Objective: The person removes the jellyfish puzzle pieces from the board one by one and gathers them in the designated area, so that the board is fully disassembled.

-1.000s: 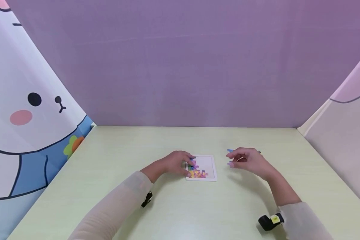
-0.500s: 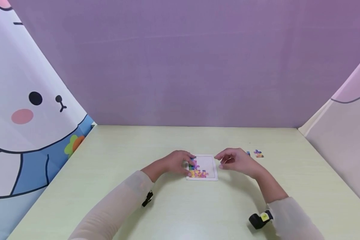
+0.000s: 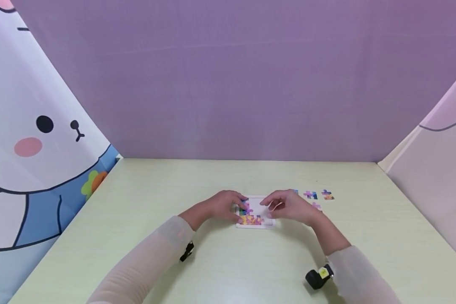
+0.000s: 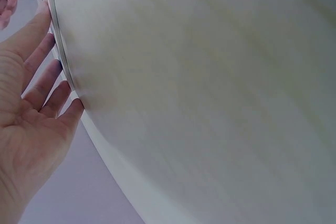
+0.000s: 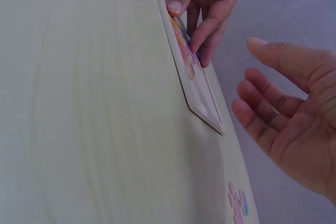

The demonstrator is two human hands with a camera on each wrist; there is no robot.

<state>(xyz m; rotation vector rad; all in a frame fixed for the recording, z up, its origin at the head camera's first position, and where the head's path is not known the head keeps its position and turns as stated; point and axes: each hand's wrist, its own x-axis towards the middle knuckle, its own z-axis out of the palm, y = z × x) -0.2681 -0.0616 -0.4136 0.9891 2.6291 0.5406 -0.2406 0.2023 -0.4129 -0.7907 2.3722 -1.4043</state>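
A small white-framed puzzle tray (image 3: 255, 226) lies flat on the table, with joined jigsaw pieces (image 3: 252, 220) along its left and near sides. My left hand (image 3: 221, 205) rests at the tray's left edge, its fingertips on the pieces and the frame. Over the tray's right part is my right hand (image 3: 290, 207). In the right wrist view, the right hand (image 5: 299, 103) has its thumb apart from loosely bent fingers, and I see nothing between them. Loose jigsaw pieces (image 3: 327, 194) lie on the table to the right, partly hidden behind the right hand.
The pale wooden table (image 3: 167, 181) ends at a purple cloth backdrop (image 3: 247, 97). A cartoon-printed cloth (image 3: 34, 181) hangs on the left and a pale one on the right. Black wrist cameras (image 3: 316, 278) are worn at both sleeves.
My right hand has moved left from the loose pieces to above the tray's right side, uncovering several of those pieces. My left hand has stayed at the tray.
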